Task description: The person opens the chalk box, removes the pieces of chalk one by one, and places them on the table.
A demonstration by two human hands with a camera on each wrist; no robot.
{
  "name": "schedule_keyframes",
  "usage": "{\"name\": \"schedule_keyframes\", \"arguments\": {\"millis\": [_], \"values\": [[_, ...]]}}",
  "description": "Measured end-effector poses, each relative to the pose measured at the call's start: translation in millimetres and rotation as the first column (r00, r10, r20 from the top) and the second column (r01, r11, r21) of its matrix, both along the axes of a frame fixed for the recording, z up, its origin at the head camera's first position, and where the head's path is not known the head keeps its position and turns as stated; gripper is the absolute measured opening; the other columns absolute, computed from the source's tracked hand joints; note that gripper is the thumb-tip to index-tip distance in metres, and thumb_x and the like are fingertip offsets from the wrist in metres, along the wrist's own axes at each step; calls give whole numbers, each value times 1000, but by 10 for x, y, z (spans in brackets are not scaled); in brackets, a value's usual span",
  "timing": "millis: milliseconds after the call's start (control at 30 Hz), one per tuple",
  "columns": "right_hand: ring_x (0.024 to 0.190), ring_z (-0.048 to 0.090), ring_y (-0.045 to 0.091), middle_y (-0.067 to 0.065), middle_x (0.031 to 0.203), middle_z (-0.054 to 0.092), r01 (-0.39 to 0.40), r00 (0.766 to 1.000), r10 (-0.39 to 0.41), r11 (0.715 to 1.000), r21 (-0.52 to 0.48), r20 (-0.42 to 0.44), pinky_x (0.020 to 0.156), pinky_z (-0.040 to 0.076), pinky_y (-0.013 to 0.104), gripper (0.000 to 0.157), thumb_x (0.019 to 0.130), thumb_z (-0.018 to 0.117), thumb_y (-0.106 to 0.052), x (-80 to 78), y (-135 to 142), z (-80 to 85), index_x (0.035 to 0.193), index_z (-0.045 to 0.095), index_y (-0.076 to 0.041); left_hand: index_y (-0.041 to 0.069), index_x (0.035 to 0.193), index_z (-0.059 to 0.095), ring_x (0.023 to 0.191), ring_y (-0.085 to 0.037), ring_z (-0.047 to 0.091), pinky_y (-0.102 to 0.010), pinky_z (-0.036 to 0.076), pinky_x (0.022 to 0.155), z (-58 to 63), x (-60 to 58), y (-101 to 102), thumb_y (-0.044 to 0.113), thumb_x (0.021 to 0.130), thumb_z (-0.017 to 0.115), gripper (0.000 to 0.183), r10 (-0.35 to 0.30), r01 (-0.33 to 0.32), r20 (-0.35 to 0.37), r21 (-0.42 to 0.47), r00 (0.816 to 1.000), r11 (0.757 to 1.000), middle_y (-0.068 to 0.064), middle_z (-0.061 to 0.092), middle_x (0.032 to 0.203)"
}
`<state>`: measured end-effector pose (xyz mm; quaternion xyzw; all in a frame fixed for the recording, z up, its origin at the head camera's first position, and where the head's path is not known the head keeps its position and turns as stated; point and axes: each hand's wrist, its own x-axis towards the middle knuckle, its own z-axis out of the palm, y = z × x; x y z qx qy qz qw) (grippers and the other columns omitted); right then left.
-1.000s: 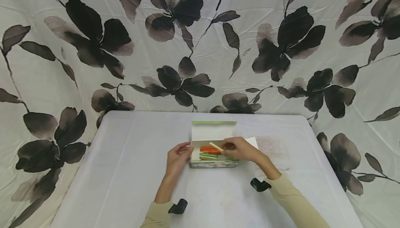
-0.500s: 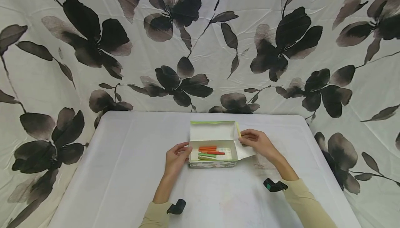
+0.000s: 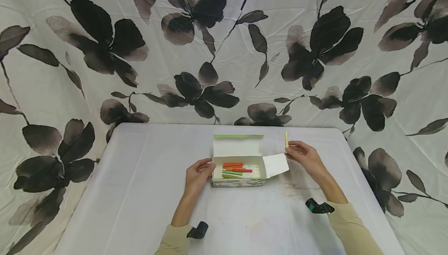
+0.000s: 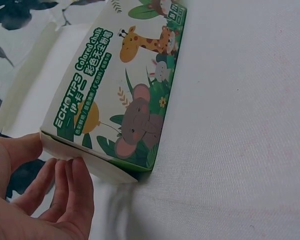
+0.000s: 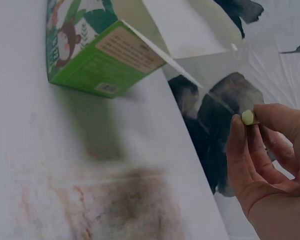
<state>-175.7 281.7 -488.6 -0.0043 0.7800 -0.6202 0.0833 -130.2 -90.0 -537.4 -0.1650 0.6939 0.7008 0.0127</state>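
A box of colored chalk (image 3: pixel 238 184) stands on the white table with its lid (image 3: pixel 238 145) raised at the back. Inside lie several orange and red sticks (image 3: pixel 232 165) and green ones (image 3: pixel 232 173). At the box's left end my left hand (image 3: pixel 196 179) pinches the end flap (image 4: pixel 97 162) between thumb and fingertips. My right hand (image 3: pixel 308 161) holds a pale yellow chalk stick (image 3: pixel 286 140) between thumb and fingers, right of the box and past its unfolded right flap (image 3: pixel 275 165). The stick's round end (image 5: pixel 248 117) shows in the right wrist view.
Brownish-red smudges (image 5: pixel 125 200) mark the tablecloth to the right of the box. A curtain (image 3: pixel 147 53) with dark printed flowers hangs behind the table's far edge. Black cameras sit on both wrists, over beige sleeves (image 3: pixel 353 227).
My right hand has lifted the yellow chalk stick out of the box and carried it right, past the right flap, turning it upright in view. The left hand has stayed at the box.
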Motion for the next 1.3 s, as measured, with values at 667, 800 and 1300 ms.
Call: {"name": "schedule_keyframes", "arguments": {"millis": [667, 800, 1300], "values": [[102, 70, 7, 26, 131, 62, 73, 988, -91, 987, 144, 122, 93, 57, 29, 60, 102, 68, -30, 201, 327, -472, 144, 48, 8, 1, 124, 71, 84, -16, 66, -23, 57, 67, 17, -7, -3, 15, 92, 78, 35, -2, 2, 15, -8, 1000, 1000, -13, 68, 107], [100, 72, 14, 29, 126, 63, 62, 989, -82, 986, 154, 126, 89, 58, 29, 54, 102, 68, -21, 225, 325, -532, 140, 49, 13, 1, 124, 70, 83, -15, 66, -23, 57, 67, 17, -2, -3, 15, 92, 78, 35, -3, 3, 19, -10, 1000, 1000, -14, 68, 108], [75, 73, 25, 21, 91, 71, 31, 997, -60, 891, 453, 51, 67, 61, 31, 31, 98, 70, -10, 178, 205, -476, 112, 62, 16, 0, 123, 71, 82, -14, 65, -23, 57, 67, 6, -10, -10, 14, 92, 78, 34, 2, -2, 20, 0, 1000, 1000, -13, 68, 107]]}}
